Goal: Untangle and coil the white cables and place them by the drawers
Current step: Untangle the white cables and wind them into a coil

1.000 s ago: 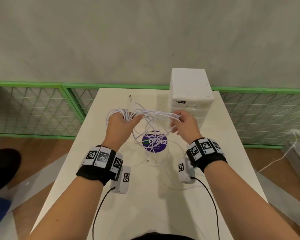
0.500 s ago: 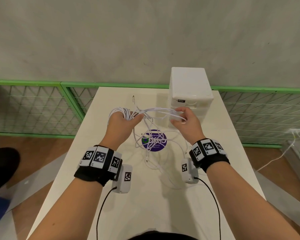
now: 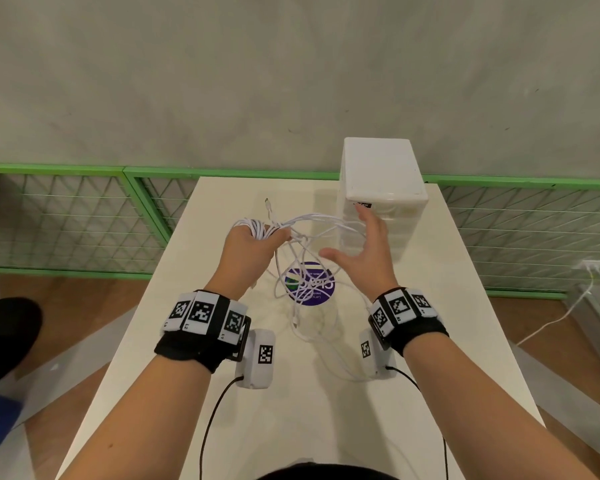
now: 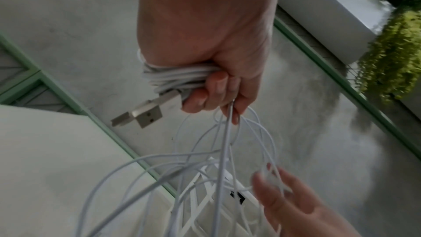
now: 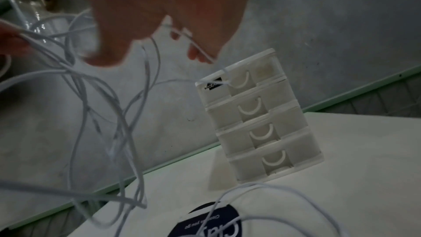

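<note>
My left hand (image 3: 257, 242) is raised above the table and grips a coil of white cable (image 3: 255, 226) wound around its fingers. In the left wrist view the coil (image 4: 177, 77) sits under the curled fingers, and a USB plug (image 4: 141, 114) sticks out beside it. Loose tangled strands (image 3: 302, 265) hang from that hand down to the table. My right hand (image 3: 369, 244) is spread open just in front of the white drawers (image 3: 381, 174), with thin strands draped across its fingers (image 5: 198, 53). The drawers (image 5: 257, 114) have several stacked trays.
The cream table (image 3: 326, 393) carries a round purple sticker (image 3: 312, 285) under the hanging strands. Slack cable (image 3: 326, 344) lies between my wrists. A green mesh fence (image 3: 66, 216) runs behind and left of the table. Another white cable (image 3: 565, 313) trails on the floor at right.
My right hand has let go of its pinch on the strands, opened its fingers and moved up towards the drawers. The left hand keeps its grip on the coil.
</note>
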